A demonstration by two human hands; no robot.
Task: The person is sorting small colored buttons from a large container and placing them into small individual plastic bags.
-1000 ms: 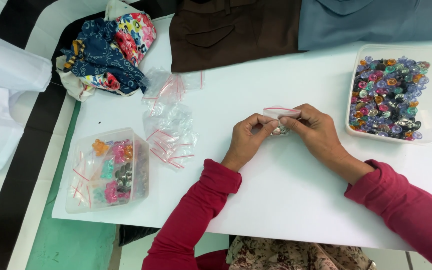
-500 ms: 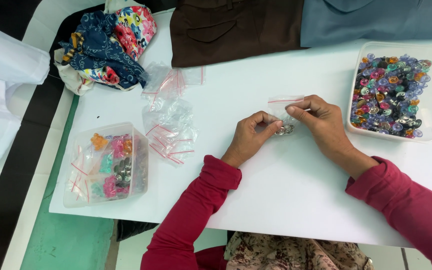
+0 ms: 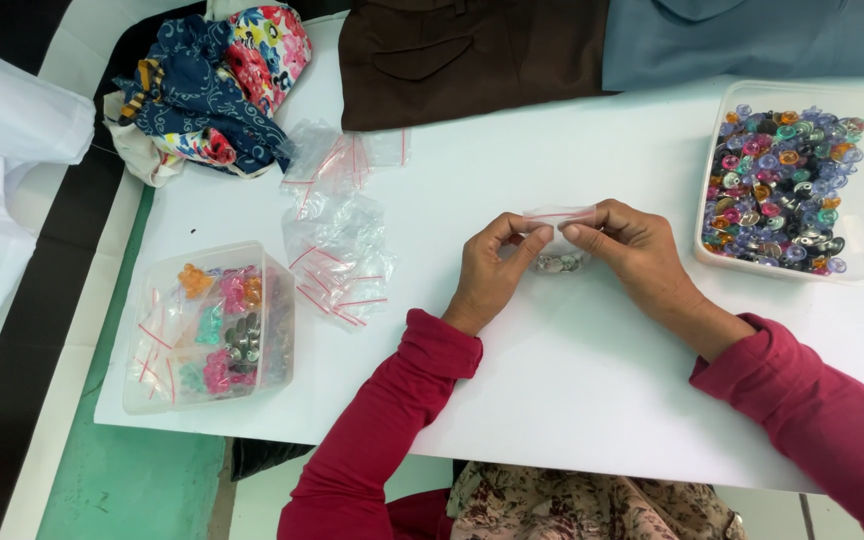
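Head view: both hands meet at frame centre over the white table (image 3: 572, 390). Left hand (image 3: 492, 268) and right hand (image 3: 630, 250), wrists bent inward, fingertips pinched shut on the top edge of a small clear zip bag (image 3: 558, 232) with silvery pieces inside. Tray of coloured beads (image 3: 792, 180) sits right; loose empty bags (image 3: 337, 250) lie left.

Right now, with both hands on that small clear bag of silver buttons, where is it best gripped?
Probably along the red-striped top edge of the small clear bag, pinched from each end. The left hand and right hand already hold it there from opposite sides, keeping the mouth up. The silver buttons sag at the bottom, so gripping lower would likely squeeze them.
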